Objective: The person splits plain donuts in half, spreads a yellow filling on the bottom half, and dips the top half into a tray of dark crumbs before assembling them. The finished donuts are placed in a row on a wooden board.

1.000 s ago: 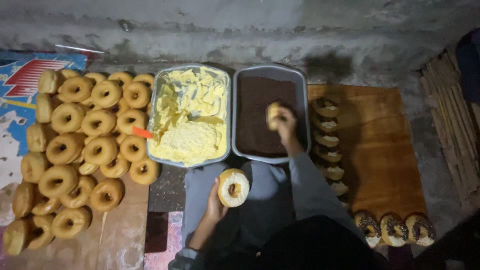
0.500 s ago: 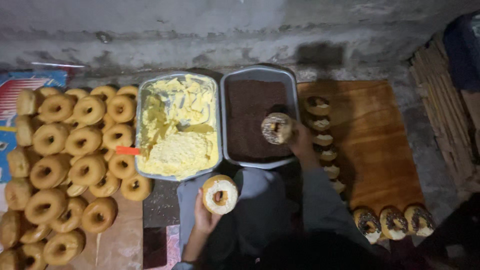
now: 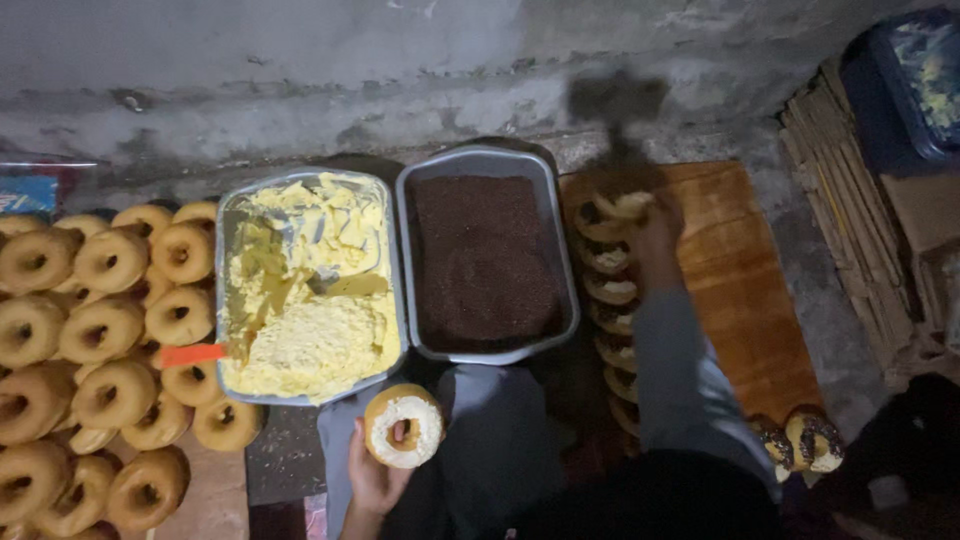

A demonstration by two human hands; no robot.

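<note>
left hand fingers curled round our cream-topped donut, just below cream tray | right hand pinching a donut at the row's far end on wooden board; sprinkle tray beside | plain donuts crowd left; board's right half open

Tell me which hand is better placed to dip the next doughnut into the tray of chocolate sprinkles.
Left. The left hand already holds a cream-topped doughnut just below the sprinkle tray. The right hand is over at the row of finished doughnuts on the wooden board, setting one down.
</note>
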